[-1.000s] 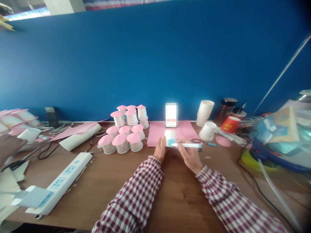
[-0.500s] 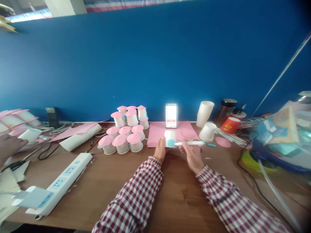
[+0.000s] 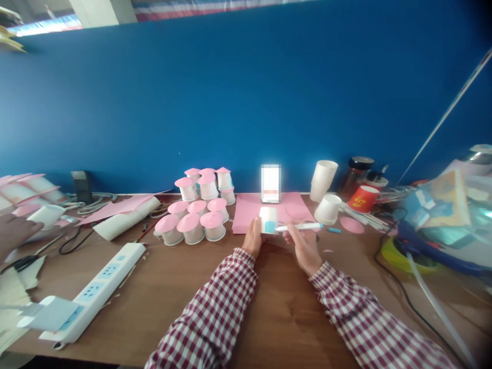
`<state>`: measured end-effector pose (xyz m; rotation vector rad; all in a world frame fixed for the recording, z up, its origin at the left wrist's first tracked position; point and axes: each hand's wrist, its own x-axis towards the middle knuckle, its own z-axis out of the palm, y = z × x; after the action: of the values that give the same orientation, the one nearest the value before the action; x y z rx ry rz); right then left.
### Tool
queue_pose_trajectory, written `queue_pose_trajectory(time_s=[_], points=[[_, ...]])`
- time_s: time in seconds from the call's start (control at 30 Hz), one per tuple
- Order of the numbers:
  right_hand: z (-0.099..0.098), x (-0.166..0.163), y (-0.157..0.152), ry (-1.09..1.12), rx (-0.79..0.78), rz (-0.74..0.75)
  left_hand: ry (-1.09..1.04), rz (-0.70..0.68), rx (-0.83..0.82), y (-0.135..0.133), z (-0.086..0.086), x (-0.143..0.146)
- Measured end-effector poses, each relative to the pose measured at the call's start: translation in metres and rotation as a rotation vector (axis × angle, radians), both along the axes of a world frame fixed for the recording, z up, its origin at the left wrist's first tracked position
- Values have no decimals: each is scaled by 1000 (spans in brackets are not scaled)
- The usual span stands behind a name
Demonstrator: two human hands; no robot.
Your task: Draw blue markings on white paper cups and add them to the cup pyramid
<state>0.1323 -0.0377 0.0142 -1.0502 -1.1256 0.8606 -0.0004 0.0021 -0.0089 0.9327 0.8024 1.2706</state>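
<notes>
My left hand (image 3: 252, 238) is closed round the left side of a white paper cup (image 3: 265, 213), which is upside down over the near edge of the pink paper (image 3: 246, 202). A blue patch marks the cup's front. Between the fingers of my right hand (image 3: 303, 243) lies a white marker pen (image 3: 305, 226) with a blue end, its tip at the edge of the blue patch. Just right of the pen, a blue pen cap (image 3: 333, 230) rests on the table.
Several cups with pink cone roofs (image 3: 190, 223) stand left of the paper. A phone (image 3: 271, 184) leans at the back. Right are stacked cups (image 3: 323, 180) and a red cup (image 3: 363, 199). A power strip (image 3: 102, 287) lies front left; another person's hand (image 3: 15, 233) is far left.
Almost nothing differs. The view has shifted very slightly, while the cup and pen stay in my hands in nearly the same place.
</notes>
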Motion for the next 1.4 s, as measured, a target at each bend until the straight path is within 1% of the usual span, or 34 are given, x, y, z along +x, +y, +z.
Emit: queue_pose_trajectory(time_s=[0.43,0.6,0.83,1.07,1.4], points=[[-2,1,0,-10,28,22,-9,-5,-9,2,-2,0],[-3,2,1,-5,27,3,-31,6,-9,3,-4,0],[4,1,0,-66,62,-45,-56,-20,0,3,-4,0],[6,1,-3,-93,64,-3,-77,-20,18,0,-1,1],[9,-1,-4,-115,43,0,-95,-27,-6,0,3,1]])
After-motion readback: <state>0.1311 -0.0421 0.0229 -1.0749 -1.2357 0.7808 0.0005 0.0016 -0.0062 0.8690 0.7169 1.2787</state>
